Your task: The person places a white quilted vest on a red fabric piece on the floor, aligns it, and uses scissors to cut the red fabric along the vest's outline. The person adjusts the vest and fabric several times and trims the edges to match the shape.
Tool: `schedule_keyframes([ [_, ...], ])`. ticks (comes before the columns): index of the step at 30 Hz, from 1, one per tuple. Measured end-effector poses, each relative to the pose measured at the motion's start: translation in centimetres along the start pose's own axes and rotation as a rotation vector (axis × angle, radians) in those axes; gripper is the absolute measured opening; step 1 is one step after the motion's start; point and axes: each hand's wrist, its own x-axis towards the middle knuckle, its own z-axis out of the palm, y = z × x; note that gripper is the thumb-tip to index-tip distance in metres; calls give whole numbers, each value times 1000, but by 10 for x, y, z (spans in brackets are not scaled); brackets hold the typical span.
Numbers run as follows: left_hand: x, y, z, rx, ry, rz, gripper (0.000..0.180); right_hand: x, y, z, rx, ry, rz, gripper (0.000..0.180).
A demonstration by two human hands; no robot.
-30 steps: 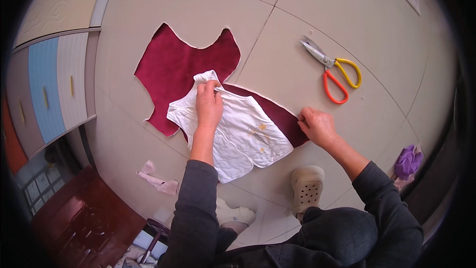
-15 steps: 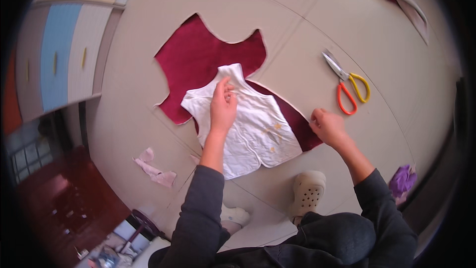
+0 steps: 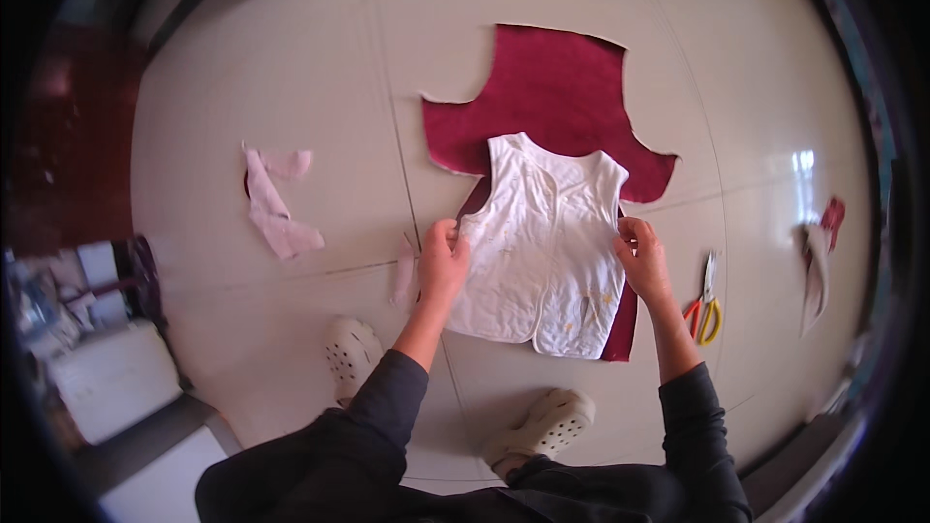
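A small white sleeveless vest (image 3: 538, 242) with a few yellow marks lies over a maroon cloth piece (image 3: 552, 87) on the tiled floor. The maroon cloth has curved cut-outs and pale edges; it shows beyond the vest's neck and along its sides. My left hand (image 3: 444, 266) pinches the vest's left side below the armhole. At the opposite side, my right hand (image 3: 644, 260) has its fingers closed on the vest's edge near the right armhole. Scissors (image 3: 709, 305) with one orange-red and one yellow handle lie to the right of my right hand.
Pink fabric scraps (image 3: 274, 203) lie at the left, with a smaller strip (image 3: 404, 271) beside my left wrist. Another scrap (image 3: 816, 266) rests at the far right. My feet in beige clogs (image 3: 547, 424) are close below. A white box (image 3: 113, 381) stands lower left.
My view has turned. My left hand has moved from the vest's upper part to its left side, and my right hand from the maroon cloth's edge to the vest's right side.
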Motion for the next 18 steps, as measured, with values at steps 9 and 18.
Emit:
schedule_keyframes([
  [9, -34, 18, 4, 125, 86, 167, 36, 83, -83, 30, -319, -173, -308, 34],
  [18, -48, 43, 3, 78, 85, 202, 38, 167, -111, 96, -462, -459, -263, 42],
])
